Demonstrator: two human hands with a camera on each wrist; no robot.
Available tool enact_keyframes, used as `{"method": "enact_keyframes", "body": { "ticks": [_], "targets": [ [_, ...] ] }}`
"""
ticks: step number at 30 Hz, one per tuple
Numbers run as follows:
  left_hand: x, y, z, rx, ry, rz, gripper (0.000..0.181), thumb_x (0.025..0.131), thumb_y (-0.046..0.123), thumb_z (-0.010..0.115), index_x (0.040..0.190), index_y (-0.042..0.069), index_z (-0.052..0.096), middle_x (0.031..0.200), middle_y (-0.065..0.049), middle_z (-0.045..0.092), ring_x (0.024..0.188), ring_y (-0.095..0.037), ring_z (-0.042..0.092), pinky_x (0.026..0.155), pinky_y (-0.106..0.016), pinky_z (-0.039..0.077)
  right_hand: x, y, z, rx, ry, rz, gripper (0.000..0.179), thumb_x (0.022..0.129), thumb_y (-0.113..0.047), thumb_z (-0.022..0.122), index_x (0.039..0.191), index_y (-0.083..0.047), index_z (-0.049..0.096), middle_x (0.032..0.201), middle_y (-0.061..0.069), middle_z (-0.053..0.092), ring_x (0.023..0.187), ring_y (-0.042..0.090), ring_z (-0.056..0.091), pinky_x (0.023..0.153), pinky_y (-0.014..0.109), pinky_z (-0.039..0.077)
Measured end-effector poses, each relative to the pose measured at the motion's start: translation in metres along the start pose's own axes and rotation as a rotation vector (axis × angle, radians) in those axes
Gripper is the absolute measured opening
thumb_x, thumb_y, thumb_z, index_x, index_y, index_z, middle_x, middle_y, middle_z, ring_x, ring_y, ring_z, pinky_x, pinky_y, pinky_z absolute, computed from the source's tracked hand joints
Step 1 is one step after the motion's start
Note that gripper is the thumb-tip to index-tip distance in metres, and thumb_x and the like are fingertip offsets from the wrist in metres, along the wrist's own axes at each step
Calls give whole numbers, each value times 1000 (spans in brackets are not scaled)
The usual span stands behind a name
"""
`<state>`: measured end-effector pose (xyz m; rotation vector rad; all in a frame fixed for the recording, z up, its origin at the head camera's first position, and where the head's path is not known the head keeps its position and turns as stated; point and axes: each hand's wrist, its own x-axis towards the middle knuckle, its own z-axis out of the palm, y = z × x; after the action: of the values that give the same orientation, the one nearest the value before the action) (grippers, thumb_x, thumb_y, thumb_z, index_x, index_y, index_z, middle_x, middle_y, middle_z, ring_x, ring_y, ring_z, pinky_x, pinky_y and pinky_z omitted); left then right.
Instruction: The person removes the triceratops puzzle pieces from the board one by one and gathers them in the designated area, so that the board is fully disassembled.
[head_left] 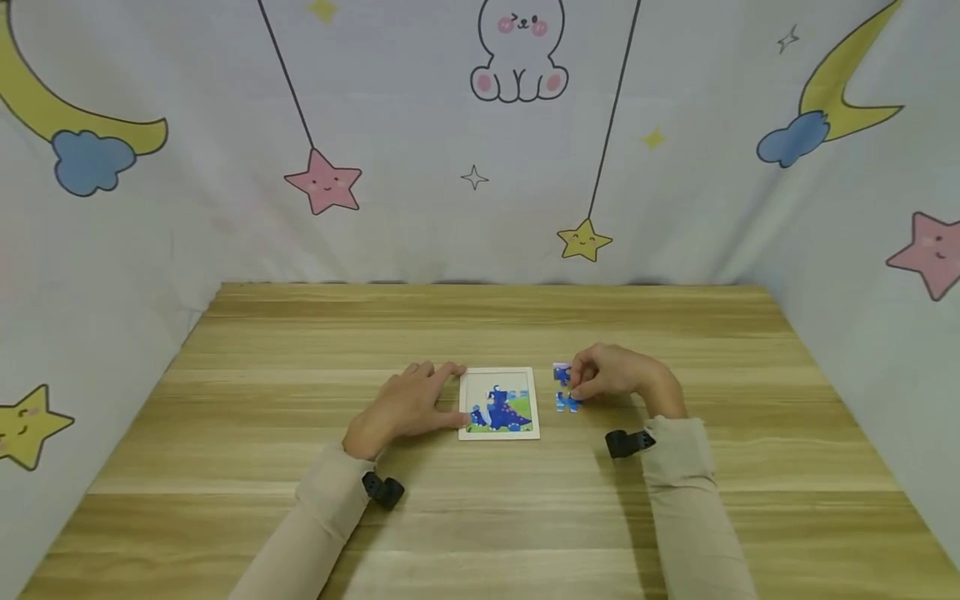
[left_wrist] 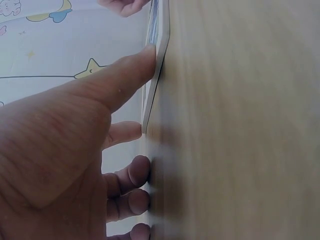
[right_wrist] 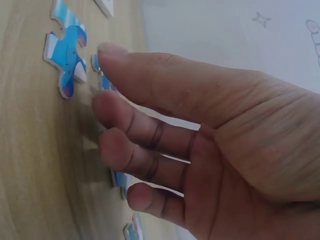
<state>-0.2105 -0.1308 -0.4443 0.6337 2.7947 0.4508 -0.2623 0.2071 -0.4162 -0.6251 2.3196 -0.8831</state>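
Observation:
A white-rimmed puzzle tray point(head_left: 498, 437) lies on the table, with a blue dinosaur picture point(head_left: 507, 414) filling its lower part and bare board at the upper left. My left hand point(head_left: 408, 404) rests at its left side, thumb on the lower left rim and index fingertip at the upper left corner. To the right of the tray, my right hand point(head_left: 611, 371) hovers over loose puzzle pieces, its fingers loosely bent. A blue jigsaw piece point(right_wrist: 67, 47) lies near the thumb tip in the right wrist view. Nothing shows between thumb and fingers. The fingers partly hide further pieces point(right_wrist: 120, 182).
The wood-grain table point(head_left: 465, 517) stretches around both arms. Behind it hangs a pale curtain point(head_left: 420, 233) printed with stars, moons and clouds. A black wrist camera point(head_left: 384, 490) sits on the left sleeve, another camera point(head_left: 628, 442) on the right.

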Motion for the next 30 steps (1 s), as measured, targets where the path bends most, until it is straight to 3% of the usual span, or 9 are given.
{"method": "enact_keyframes", "body": {
  "ticks": [6, 17, 22, 30],
  "targets": [
    [1, 1, 0, 0, -8, -8, 79, 86, 63, 67, 150, 23, 43, 127, -16, 56, 113, -31, 54, 88, -52, 45, 4, -10, 5, 12, 26, -34, 12, 90, -5, 72, 96, -1, 62, 80, 3, 62, 70, 15, 54, 65, 29, 46],
    [2, 2, 0, -1, -14, -34, 79, 86, 63, 68, 150, 24, 43, 129, -16, 56, 114, -31, 53, 91, -54, 44, 37, -41, 39, -62, 8, -168, 23, 91, -9, 72, 111, -2, 63, 70, -1, 56, 56, 9, 47, 55, 26, 41],
    [2, 2, 0, 1, -11, -28, 78, 86, 64, 67, 149, 25, 43, 125, -15, 57, 110, -30, 54, 88, -52, 45, 45, -52, 52, -83, -18, -143, 35, 90, -13, 76, 119, -3, 58, 71, -3, 56, 57, 9, 47, 56, 25, 39],
    [1, 1, 0, 14, -19, -31, 78, 86, 63, 68, 149, 25, 43, 120, -12, 56, 105, -27, 53, 84, -48, 45, 49, -56, 62, -63, -54, -143, 43, 86, -10, 80, 116, -6, 49, 67, -2, 48, 56, 10, 41, 59, 25, 36]
  ]
}}
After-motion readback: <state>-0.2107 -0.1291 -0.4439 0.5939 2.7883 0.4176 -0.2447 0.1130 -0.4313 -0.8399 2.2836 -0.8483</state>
